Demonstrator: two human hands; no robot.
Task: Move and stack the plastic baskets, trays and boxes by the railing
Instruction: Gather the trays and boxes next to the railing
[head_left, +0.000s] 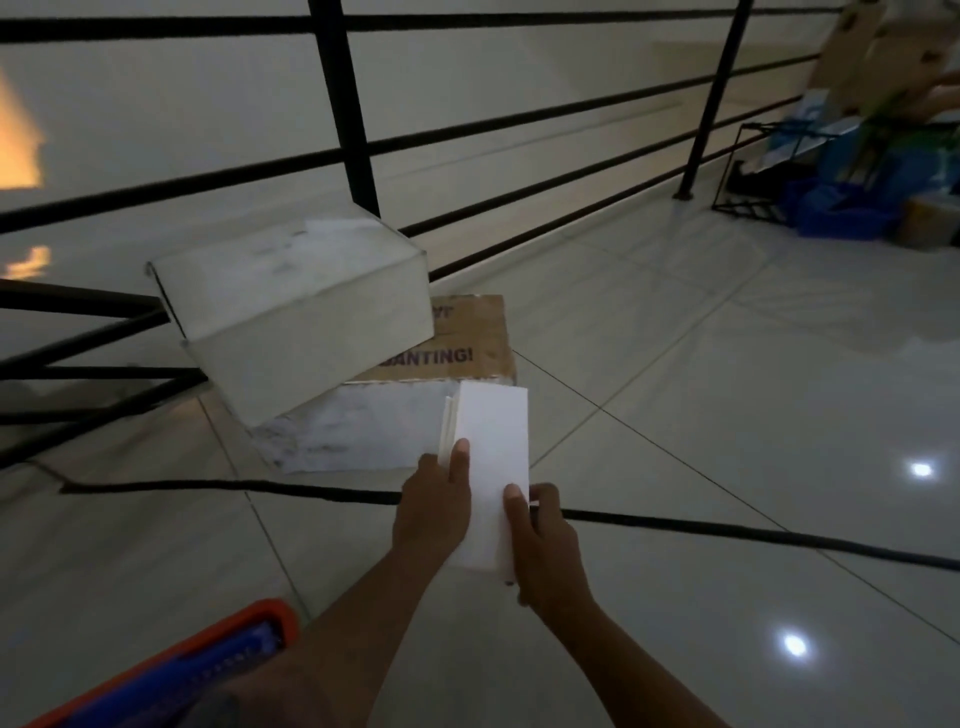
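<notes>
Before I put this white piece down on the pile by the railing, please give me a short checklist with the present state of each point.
1. Grip: left hand and right hand both hold the white flat piece, thumbs on top: ok.
2. Pile steady: the upper white box sits tilted and askew on the lower white box: not ok.
3. Free landing place: the flat cardboard is partly bare: ok.
4. Floor path: a black cable crosses the tiles below the hands: not ok.
5. How many sheets are held: edges blurred: cannot tell.
</notes>
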